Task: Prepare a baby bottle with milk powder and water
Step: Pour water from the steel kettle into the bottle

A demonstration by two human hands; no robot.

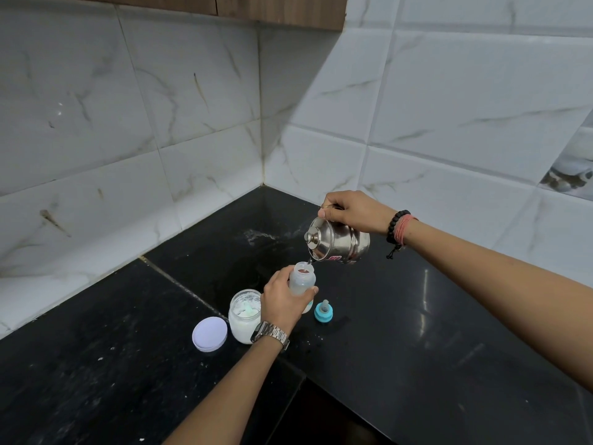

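My left hand [282, 300] grips a clear baby bottle [302, 279] standing upright on the black counter [417, 332], its mouth uncovered. My right hand [353, 211] holds a steel kettle [340, 242] by its top handle, tilted left so its spout sits just over the bottle's mouth. A thin stream of water runs into the bottle. The blue teat cap [323, 312] lies on the counter right of the bottle. An uncovered glass jar of milk powder [244, 316] with a pale scoop inside stands left of my left hand.
The jar's lilac lid [210, 334] lies upside down left of the jar. White marble-look tiled walls [192, 123] meet in a corner behind. A wooden cabinet [282, 11] hangs above. The counter's front edge drops off near my left forearm. Powder specks dot the counter.
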